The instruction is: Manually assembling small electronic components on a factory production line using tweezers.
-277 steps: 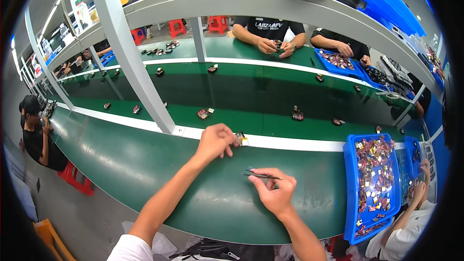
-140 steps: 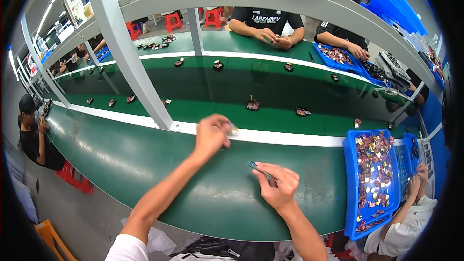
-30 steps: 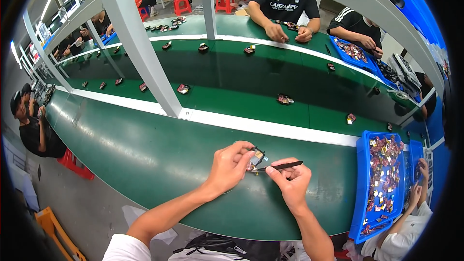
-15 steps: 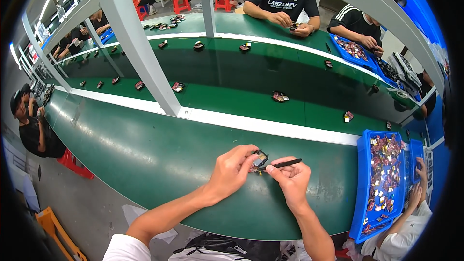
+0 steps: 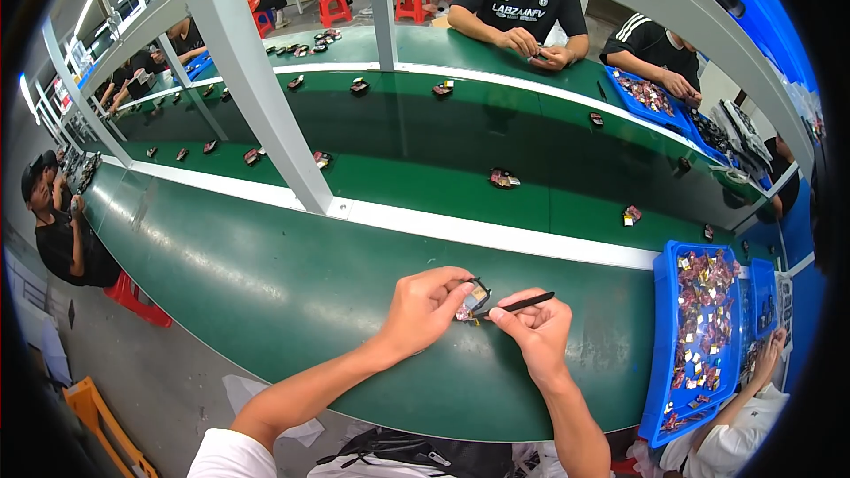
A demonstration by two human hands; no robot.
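Note:
My left hand (image 5: pixel 420 312) is closed on a small black plastic casing (image 5: pixel 479 292) with a light grey part and reddish wiring or circuitry inside. It is held tilted just above the green worktop (image 5: pixel 354 265). My right hand (image 5: pixel 540 335) grips a slim black pen-like tool (image 5: pixel 531 300) between thumb and fingers. The tool's lower tip reaches the near right edge of the casing, by a small yellowish part. My fingers partly cover the casing, and the exact contact at the tip is too small to make out.
At right stands a blue tray (image 5: pixel 660 345) full of small reddish parts, a co-worker's arms (image 5: pixel 760 372) beside it. Beyond a white rail (image 5: pixel 460 227), a green conveyor belt (image 5: pixel 416 184) carries spaced-out small assemblies. A grey frame post (image 5: pixel 257 80) rises ahead; people work across the belt.
The assemblies on the belt have shifted slightly left. My hands stay nearly in place, with the casing turned a little under the tool. The co-worker's hands at right have moved nearer.

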